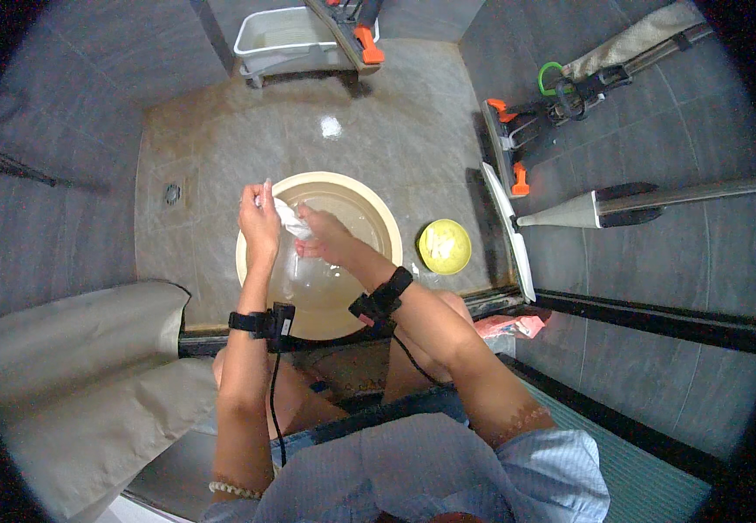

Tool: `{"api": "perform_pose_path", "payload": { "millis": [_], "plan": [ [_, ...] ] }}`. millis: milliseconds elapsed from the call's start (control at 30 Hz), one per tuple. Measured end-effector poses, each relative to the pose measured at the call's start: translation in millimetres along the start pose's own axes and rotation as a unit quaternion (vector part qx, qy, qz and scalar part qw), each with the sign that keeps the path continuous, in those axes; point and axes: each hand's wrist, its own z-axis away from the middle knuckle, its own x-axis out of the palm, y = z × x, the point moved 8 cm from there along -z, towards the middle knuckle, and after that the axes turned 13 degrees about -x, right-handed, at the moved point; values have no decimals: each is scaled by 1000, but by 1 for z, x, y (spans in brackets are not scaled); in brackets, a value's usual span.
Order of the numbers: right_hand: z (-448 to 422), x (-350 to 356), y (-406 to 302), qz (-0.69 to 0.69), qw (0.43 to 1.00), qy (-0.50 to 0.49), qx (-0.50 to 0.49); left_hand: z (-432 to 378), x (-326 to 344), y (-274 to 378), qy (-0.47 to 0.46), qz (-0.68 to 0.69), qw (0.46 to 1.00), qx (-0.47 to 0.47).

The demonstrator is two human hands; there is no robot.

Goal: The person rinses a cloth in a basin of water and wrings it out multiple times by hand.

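Observation:
A large cream plastic basin [393, 225] of cloudy water stands on the floor in front of me. Above its left part, a wet white cloth [291, 219] stretches between my two hands. My left hand [259, 221] grips the cloth's upper left end over the basin's rim, fingers pointing up. The lower right end lies between the thumb and fingers of my right hand [329, 238], which is loosely closed around it. How much cloth is hidden inside my hands cannot be seen. Both wrists wear black straps with small devices and cables.
Right of the basin sits a yellow bowl [445, 246] with pale pieces in it. A floor drain [172, 193] is at left. Mops [505, 153] and a white squeegee [508, 229] lean at right. A white mop bucket [280, 33] stands at the back; a beige sheet [90, 314] hangs near-left.

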Motion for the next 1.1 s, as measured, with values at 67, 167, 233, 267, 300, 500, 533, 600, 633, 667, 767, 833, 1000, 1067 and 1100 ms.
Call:
{"api": "perform_pose_path", "payload": {
  "millis": [67, 167, 233, 267, 300, 500, 533, 600, 633, 667, 767, 833, 1000, 1067, 1100],
  "plan": [
    [-21, -15, 9, -52, 997, 0, -51, 21, 12, 23, -49, 33, 998, 20],
    [-44, -25, 20, -101, 987, -85, -89, 73, 25, 50, -92, 9, 993, 67],
    [-38, -18, 25, -155, 974, -142, -83, 97, 26, 61, -29, -111, 973, 200],
    [-38, -7, 27, -42, 973, -168, -156, 74, 21, 40, -32, -115, 984, 135],
    [-31, -17, 17, 90, 953, -160, -239, 44, 28, 27, -53, -84, 993, 70],
    [15, -3, -38, 218, 862, -179, -421, 78, 41, 36, -26, -286, 935, 209],
    [-14, -54, -17, 29, 964, -121, -237, 104, 57, 62, -73, -196, 956, 205],
    [-25, -20, 21, -226, 966, -129, -16, 100, 32, 66, -70, -185, 962, 191],
    [-14, 2, 23, -272, 951, -149, -9, 87, 31, 50, -58, -219, 956, 186],
    [1, 19, 20, -321, 934, -159, -7, 76, 32, 39, -55, -248, 949, 184],
    [12, 4, -14, -56, 984, -158, -58, 35, 23, 28, -61, -54, 996, 48],
    [23, 12, -17, -46, 998, -46, 8, 20, 21, 1, -66, 71, 994, -44],
    [4, -11, -46, -16, 992, -41, -118, 58, 67, -36, -459, 140, 829, -285],
    [13, -5, -52, 16, 990, -56, -125, 67, 51, -19, -504, 103, 788, -339],
    [7, -8, -51, 6, 986, -60, -155, 61, 49, -18, -487, 113, 805, -321]
  ]
}}
